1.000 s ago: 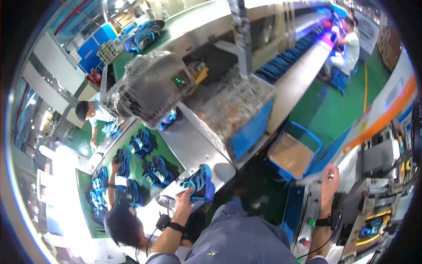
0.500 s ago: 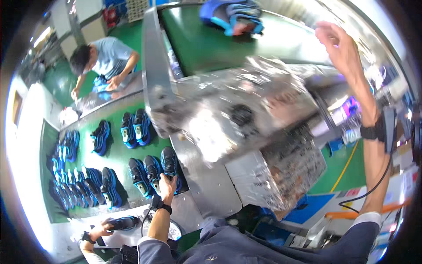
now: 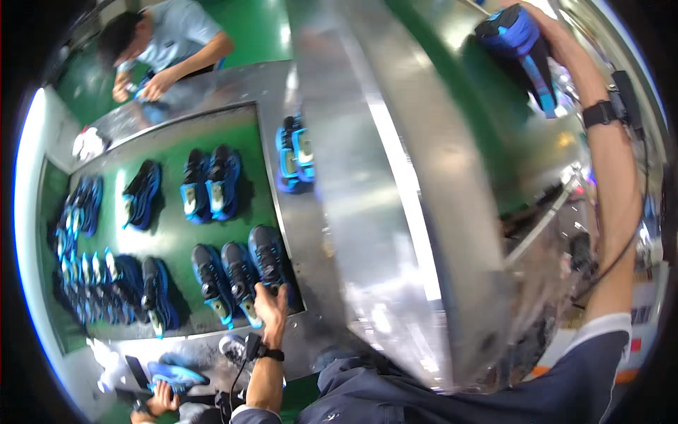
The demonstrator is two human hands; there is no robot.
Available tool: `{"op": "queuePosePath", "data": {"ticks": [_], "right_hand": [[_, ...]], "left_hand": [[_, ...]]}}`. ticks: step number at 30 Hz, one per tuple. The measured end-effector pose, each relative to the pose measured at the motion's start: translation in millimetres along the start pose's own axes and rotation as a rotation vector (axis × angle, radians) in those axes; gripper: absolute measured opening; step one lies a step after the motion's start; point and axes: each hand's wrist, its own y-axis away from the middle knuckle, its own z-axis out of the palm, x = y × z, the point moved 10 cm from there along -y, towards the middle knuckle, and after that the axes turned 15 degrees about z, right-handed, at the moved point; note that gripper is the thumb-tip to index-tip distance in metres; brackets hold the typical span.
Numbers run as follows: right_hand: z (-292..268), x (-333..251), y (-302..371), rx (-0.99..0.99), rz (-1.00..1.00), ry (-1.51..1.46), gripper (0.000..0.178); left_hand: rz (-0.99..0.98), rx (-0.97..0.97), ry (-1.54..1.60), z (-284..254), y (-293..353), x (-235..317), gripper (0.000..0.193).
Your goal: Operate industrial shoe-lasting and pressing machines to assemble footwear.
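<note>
The left hand (image 3: 271, 308) reaches over the near edge of a green work surface (image 3: 173, 244), low in the view. Its thumb stands apart from the fingers, so the hand looks partly open, and it touches the near end of a black-and-blue shoe (image 3: 267, 251). Whether the fingers grip that shoe or only rest against it cannot be told. The shoe lies on the green surface, rightmost in a row of three.

The right hand (image 3: 554, 32) is at the upper right, partly cut off by the top edge of the view. It bends around the upper side of a second shoe (image 3: 510, 35), blue and black, and touches it. Most of its fingers are hidden, so how tightly they close cannot be told. This shoe is tilted, in front of another green surface (image 3: 487, 141); whether it rests there is unclear.

A broad metal housing (image 3: 452, 177) stands between the two hands. Each wrist wears a dark strap. Farther back on the first green surface are two shoes side by side (image 3: 196, 185) and a single shoe (image 3: 141, 194). At the lower left, a co-worker's hand (image 3: 164, 397) is just beside a blue shoe (image 3: 176, 374).
</note>
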Motion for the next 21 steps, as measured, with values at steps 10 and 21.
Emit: {"op": "queuePosePath", "data": {"ticks": [10,21], "right_hand": [[-81.9,9.8,250.8,0.203,-0.345,0.401,0.022],[-221.2,-164.2,621.9,0.743,0.341,0.489,0.119]], "left_hand": [[0.329,-0.549,0.342,-41.6,91.3,132.3,0.056],[1.103,-1.202,1.157,-109.5,379.4,492.2,0.066]]}}
